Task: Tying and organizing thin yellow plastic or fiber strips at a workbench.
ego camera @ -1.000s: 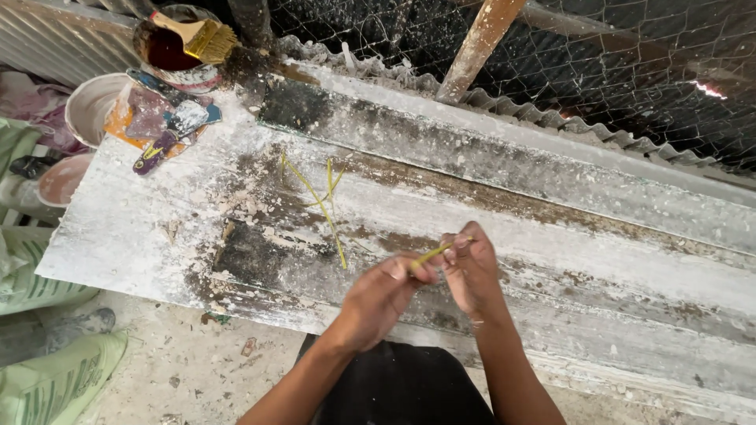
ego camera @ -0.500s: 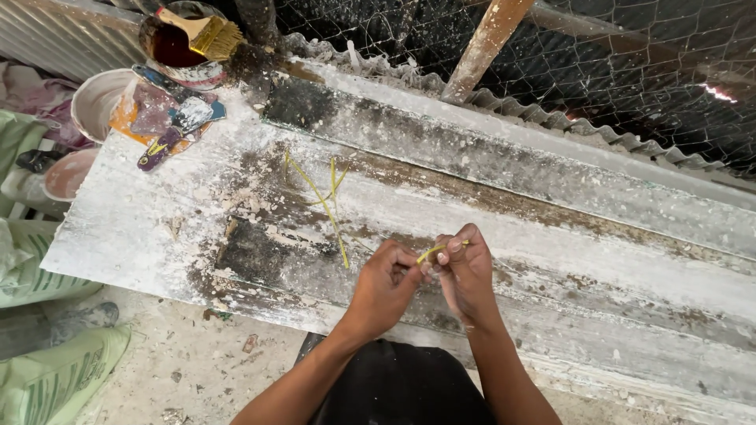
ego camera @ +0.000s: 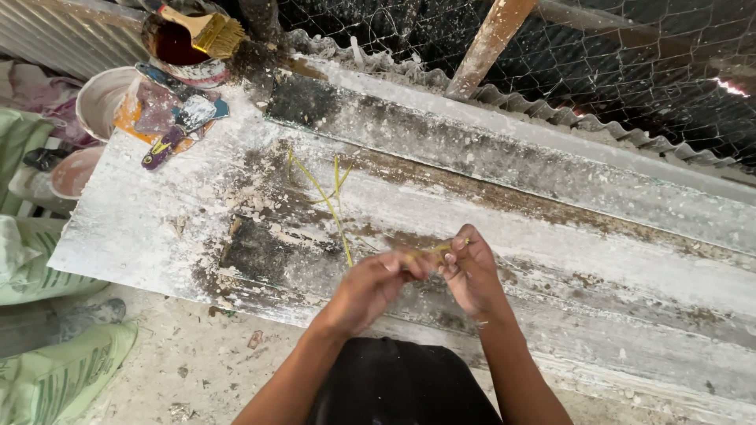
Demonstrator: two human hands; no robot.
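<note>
Left hand point(ego camera: 370, 285) and right hand point(ego camera: 471, 271), fingers pinched shut on a thin yellow strip point(ego camera: 429, 252) above the bench point(ego camera: 157, 228); overbending could snap it.

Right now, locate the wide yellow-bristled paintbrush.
Head view, top left: the wide yellow-bristled paintbrush rests across the dark paint can, beyond the white-stained plank.

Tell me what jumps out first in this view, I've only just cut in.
Both hands meet at centre, the left hand and right hand pinching a thin yellow-green strip between their fingertips above a white-crusted plank. More loose strips lie on the plank just beyond them. At the top left stands a paint can with a brush resting across it.
</note>
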